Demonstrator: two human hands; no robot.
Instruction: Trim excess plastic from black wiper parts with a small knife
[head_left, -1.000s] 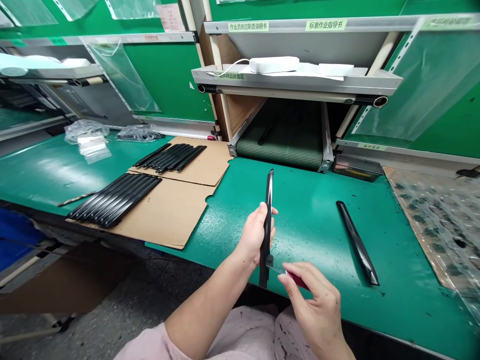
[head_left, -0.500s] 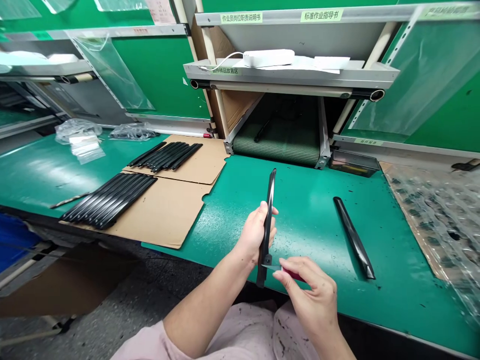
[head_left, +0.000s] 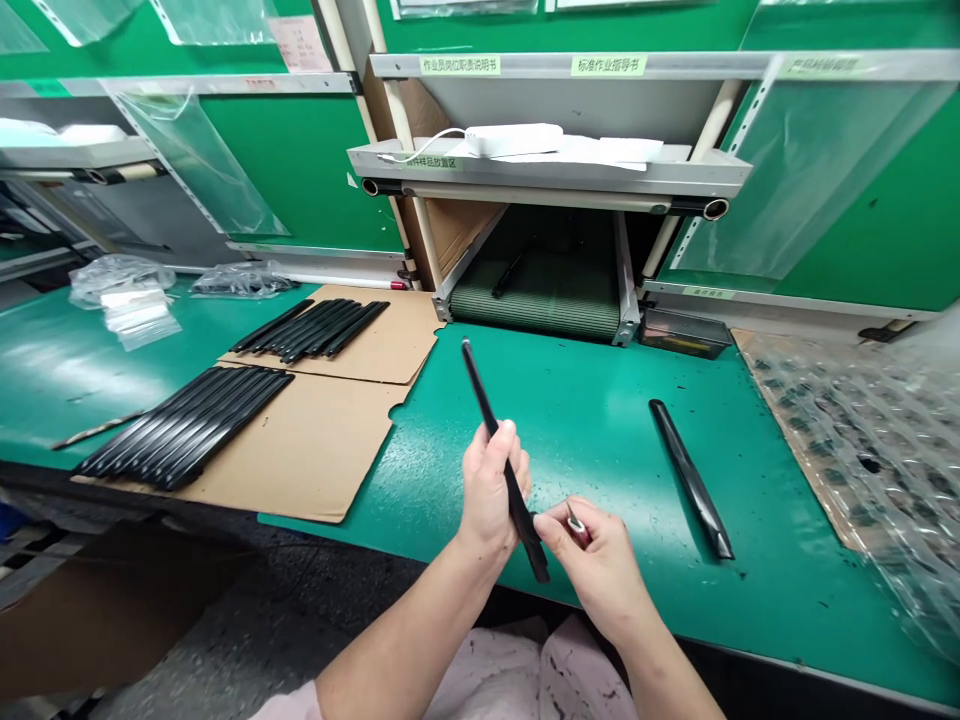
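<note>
My left hand (head_left: 491,480) is closed round a long, glossy black plastic strip (head_left: 484,395), which slants with its far end up and to the left. Beside the strip's near end is my right hand (head_left: 600,560), holding a knife (head_left: 577,528) with a red handle and a small pointed blade turned upward. The right thumb and fingertip meet the strip's right edge, where a small tab showed before; the fingers now cover that spot. Another black plastic strip (head_left: 691,480) lies alone on the green table to the right.
Cardboard sheets (head_left: 322,460) at left carry two groups of black strips (head_left: 187,425). A conveyor belt (head_left: 540,300) runs under a shelf (head_left: 540,175) ahead. Clear plastic trays (head_left: 862,430) lie far right, near a small dark bin (head_left: 686,332). Plastic bags (head_left: 124,280) rest far left.
The held strip's far end has swung left. The knife blade has left the strip's tab and now points up, while my right fingers have come to the strip's edge.
</note>
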